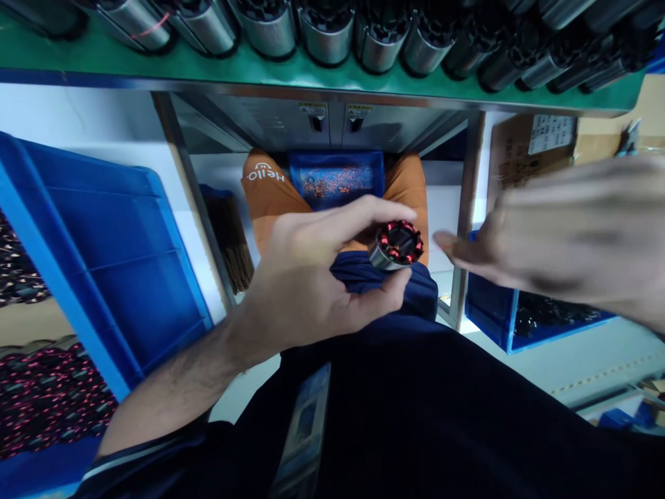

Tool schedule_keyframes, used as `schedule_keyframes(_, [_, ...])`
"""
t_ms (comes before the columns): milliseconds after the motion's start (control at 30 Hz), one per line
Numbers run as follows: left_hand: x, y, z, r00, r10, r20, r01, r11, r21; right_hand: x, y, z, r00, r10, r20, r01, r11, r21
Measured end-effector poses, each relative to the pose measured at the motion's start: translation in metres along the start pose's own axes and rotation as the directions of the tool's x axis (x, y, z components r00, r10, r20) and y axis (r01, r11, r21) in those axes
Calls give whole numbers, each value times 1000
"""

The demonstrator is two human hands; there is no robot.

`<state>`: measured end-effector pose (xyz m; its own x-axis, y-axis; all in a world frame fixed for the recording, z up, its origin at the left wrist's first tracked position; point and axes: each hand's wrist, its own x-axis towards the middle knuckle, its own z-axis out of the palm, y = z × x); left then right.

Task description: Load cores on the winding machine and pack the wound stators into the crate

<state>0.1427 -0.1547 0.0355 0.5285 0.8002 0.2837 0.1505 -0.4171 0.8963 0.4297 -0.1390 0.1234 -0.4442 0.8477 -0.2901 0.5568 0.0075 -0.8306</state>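
My left hand is closed around a motor stator, a short silvery cylinder with red copper windings and a black insulator at its end. Its wound end faces up and to the right, above my lap. Off to the right, my right hand is smeared by motion, so its fingers do not show clearly. It passes above a blue bin that holds dark parts.
Rows of silvery cylinders stand along the green bench top. Between my knees sits a blue tray with copper-coloured scraps. Blue crates with many wound parts stand at left. A cardboard box is at right.
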Motion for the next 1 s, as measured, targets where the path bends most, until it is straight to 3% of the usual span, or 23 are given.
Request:
schedule_keyframes(67, [-2,-3,-1,989,119,-86,-111,990,87,-2,2,-11,1000,-23,-8,23,999,22])
schedule_keyframes(133, [-5,-5,0,964,212,-161,-181,965,187,-1,9,-16,994,78,75,-93,971,222])
schedule_keyframes(167, [-7,-5,2,955,228,-188,-182,955,233,1,13,-14,974,145,174,-195,928,317])
schedule_keyframes(267, [-5,-5,6,956,233,-178,-169,934,315,7,23,0,841,242,483,-478,752,454])
schedule_keyframes(333, [0,-6,8,978,195,-80,-167,947,274,9,26,11,790,227,569,-551,668,499])
schedule_keyframes(400, [6,-6,8,973,229,-31,-214,946,245,9,26,18,838,217,501,-486,714,504])
schedule_keyframes(467, [8,-6,6,969,244,-45,-223,935,276,7,25,18,922,236,307,-347,854,387])
schedule_keyframes(600, [3,-2,0,999,-27,-44,32,991,130,2,20,-1,982,180,62,-186,977,107])
schedule_keyframes(667, [0,0,-2,997,-28,-74,33,997,70,0,19,-13,997,79,12,-79,997,23])
schedule_keyframes(733, [-2,1,0,989,79,-123,-64,990,123,-1,21,-19,999,25,41,-28,998,62])
schedule_keyframes(767, [-3,1,1,982,125,-142,-101,981,166,0,23,-18,994,45,101,-59,988,144])
schedule_keyframes(900, [-3,-4,8,923,312,-227,-234,921,312,9,31,1,900,195,390,-369,817,443])
schedule_keyframes(933, [-3,-7,8,902,377,-211,-285,886,365,12,31,6,879,201,432,-412,775,478])
schedule_keyframes(1000, [-1,-10,6,874,470,-126,-371,810,453,14,27,14,888,192,417,-405,755,516])
